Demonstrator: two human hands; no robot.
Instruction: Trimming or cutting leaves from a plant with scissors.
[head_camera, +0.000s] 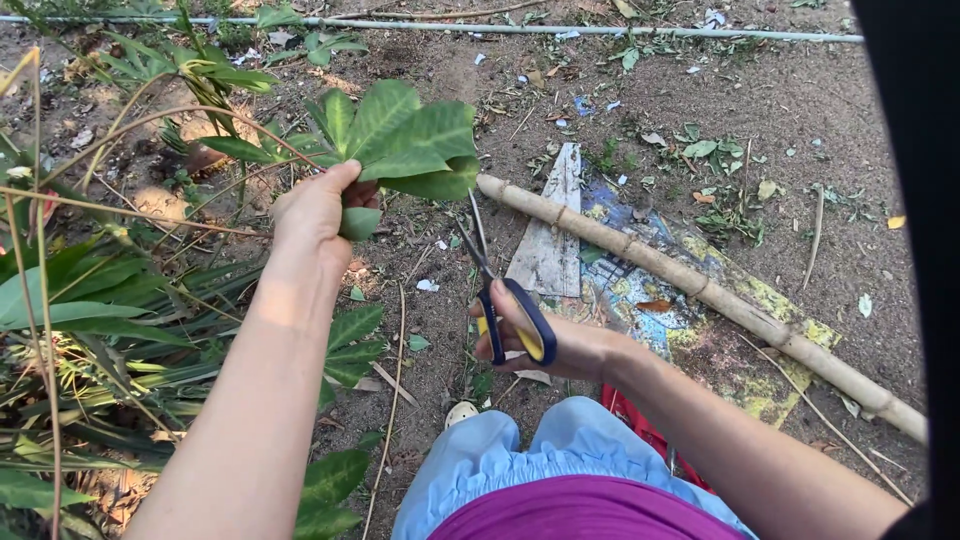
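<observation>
- The left hand (318, 208) is closing its fingers around the base of a cluster of broad green leaves (400, 140), holding it up in the air above the bare soil
- The right hand (530, 335) is gripping a pair of scissors (500, 290) with dark blue and yellow handles, fingers wrapped through the loops
- The scissor blades are pointing up toward the leaf cluster, their tips reaching just under its lower right edge; whether they are touching a leaf, I cannot tell
- Thin arching stems (150, 120) are running from the left of the view toward the held leaves
- More long green leaves (90, 310) are crowding the left side, beside the left forearm
- A pale bamboo pole (700, 290) is lying diagonally on the ground to the right of the scissors
- Under the pole, a flat worn board (550, 240) and a faded printed sheet (640, 290) are lying on the dirt
- The person's light blue trousers (500, 460) and purple top (580, 510) are showing at the bottom edge
- A thin pale pipe (600, 30) is running across the top of the ground, well apart from the hands
</observation>
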